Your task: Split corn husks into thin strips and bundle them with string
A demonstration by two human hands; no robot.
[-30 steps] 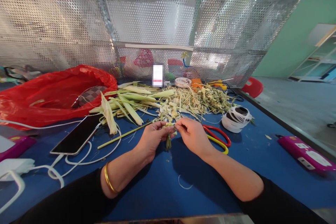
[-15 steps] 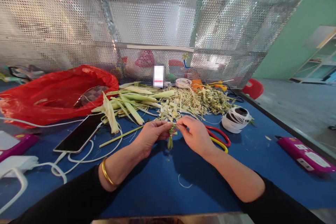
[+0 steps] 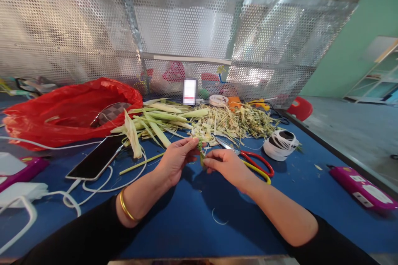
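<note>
A small green piece of woven plant strips [image 3: 200,145], with a loose tail hanging below it, is pinched between the thumb and fingers of my left hand [image 3: 174,159]. My right hand [image 3: 229,167] has its fingertips closed on the lower tail of the same piece, just below and right of the left fingers. Scissors [image 3: 257,155] with a red and a yellow handle lie behind my right hand, blades pointing away to the left. A long thin green stalk [image 3: 141,162] rests on the table left of my left hand.
Pale green husks [image 3: 158,126] and dried plant scraps [image 3: 217,121] are heaped at the back. A red plastic bag [image 3: 71,128], a phone [image 3: 95,159] and white cables stand left. A spool of white cord [image 3: 276,152] and a purple device [image 3: 362,186] are on the right.
My right hand has moved down from the top of the woven piece to its tail. The left hand keeps its pinch, turned slightly, and more of the scissors shows.
</note>
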